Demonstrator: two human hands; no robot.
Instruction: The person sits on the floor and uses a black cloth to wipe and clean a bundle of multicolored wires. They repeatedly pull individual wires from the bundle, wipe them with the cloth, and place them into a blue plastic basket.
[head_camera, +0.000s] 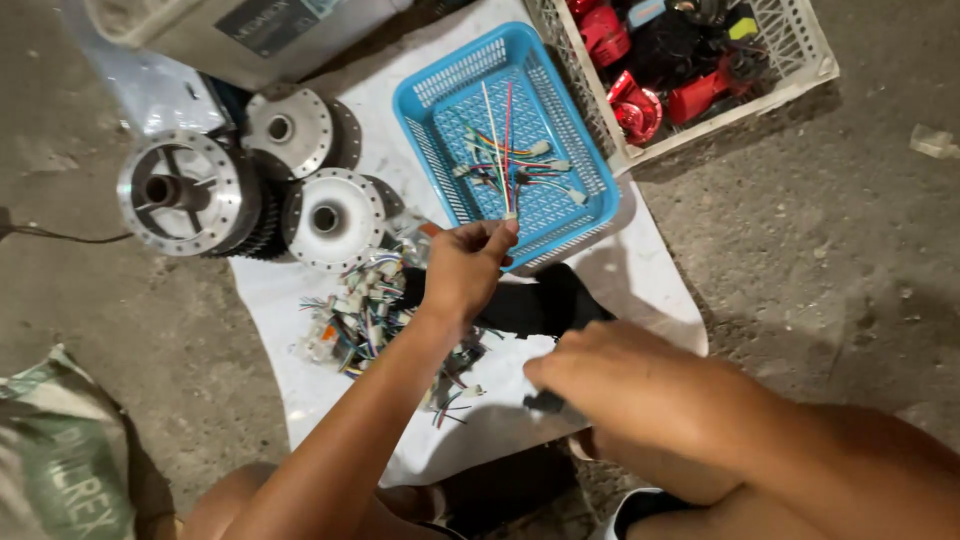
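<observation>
The left hand (462, 268) pinches a thin bundle of coloured wires (503, 140) upright over the blue basket (425, 105) just beyond it. The right hand (610, 375), nearer the body, curls onto a black object (535, 305). Keeping the pinch firm should stop strands slipping.

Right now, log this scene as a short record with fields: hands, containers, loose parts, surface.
left hand: left hand pinches a bundle of coloured wires by its lower end, over the blue basket
right hand: right hand rests on a black object; grip unclear
containers: blue basket with wire connectors; white crate of red and black parts
loose parts: pile of small wire connectors; three metal hubs
surface: white sheet on the ground
</observation>
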